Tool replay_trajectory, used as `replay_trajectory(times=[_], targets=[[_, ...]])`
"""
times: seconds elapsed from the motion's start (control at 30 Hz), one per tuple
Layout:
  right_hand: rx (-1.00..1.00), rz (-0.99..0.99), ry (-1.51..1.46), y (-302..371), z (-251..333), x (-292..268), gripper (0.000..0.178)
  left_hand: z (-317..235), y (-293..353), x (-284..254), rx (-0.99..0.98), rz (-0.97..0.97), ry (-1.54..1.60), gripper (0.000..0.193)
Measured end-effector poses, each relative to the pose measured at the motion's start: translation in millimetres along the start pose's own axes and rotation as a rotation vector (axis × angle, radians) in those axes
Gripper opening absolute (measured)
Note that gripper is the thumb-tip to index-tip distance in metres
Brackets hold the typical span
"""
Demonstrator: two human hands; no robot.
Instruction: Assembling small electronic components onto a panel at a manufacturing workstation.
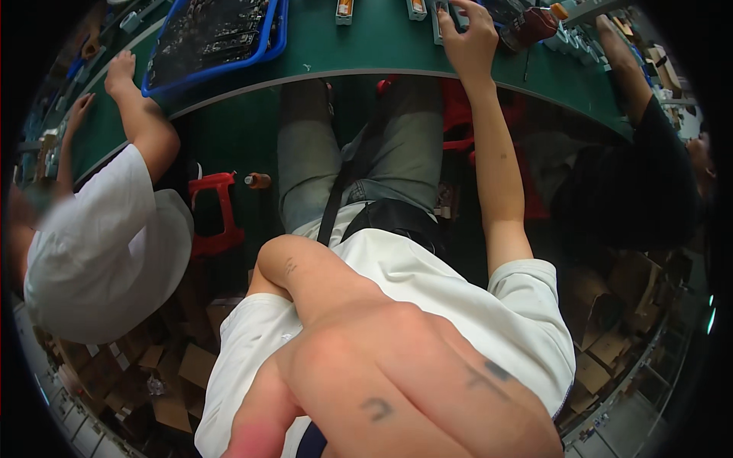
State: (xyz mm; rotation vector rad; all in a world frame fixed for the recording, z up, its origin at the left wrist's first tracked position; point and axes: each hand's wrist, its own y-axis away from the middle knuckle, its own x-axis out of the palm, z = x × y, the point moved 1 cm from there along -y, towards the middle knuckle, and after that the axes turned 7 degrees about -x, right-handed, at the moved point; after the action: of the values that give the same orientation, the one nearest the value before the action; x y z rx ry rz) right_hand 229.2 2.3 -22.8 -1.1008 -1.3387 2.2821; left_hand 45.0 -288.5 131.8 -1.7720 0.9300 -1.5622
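while our right hand (467, 34) reaches out, fingers spread, touching a small grey part (440, 17) on the green surface (382, 46), our left hand (397, 382), close to the lens, seems empty; next, a firm pinch.

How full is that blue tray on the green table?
Full: the blue tray is covered nearly wall to wall with dark parts.

shirt: white, short sleeves | trousers: grey-blue jeans | strap: black, running diagonally across the lap to a black pouch at the shirt hem | left hand (397, 382): small dark tattoos (blurred) | right hand (469, 42): bare
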Motion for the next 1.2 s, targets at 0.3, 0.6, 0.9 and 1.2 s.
replay_trajectory(times=[0.3,0.6,0.9,1.2], targets=[[0.305,-0.087,0.054,62,-12,-9,0.031,-18,12,-8,-0.008,0.180,-0.160,0.050],[0.267,-0.090,0.080,58,1,1,0.026,-25,61,-146,-0.281,-0.193,-1.159,0.039],[0.115,0.224,-0.180,7,83,83,0.027,-112,79,-207,-0.450,-0.403,-1.811,0.036],[0.132,0.472,-0.110,-2,90,100,0.030,-184,-31,-240,-0.458,-0.240,-2.557,0.016]])
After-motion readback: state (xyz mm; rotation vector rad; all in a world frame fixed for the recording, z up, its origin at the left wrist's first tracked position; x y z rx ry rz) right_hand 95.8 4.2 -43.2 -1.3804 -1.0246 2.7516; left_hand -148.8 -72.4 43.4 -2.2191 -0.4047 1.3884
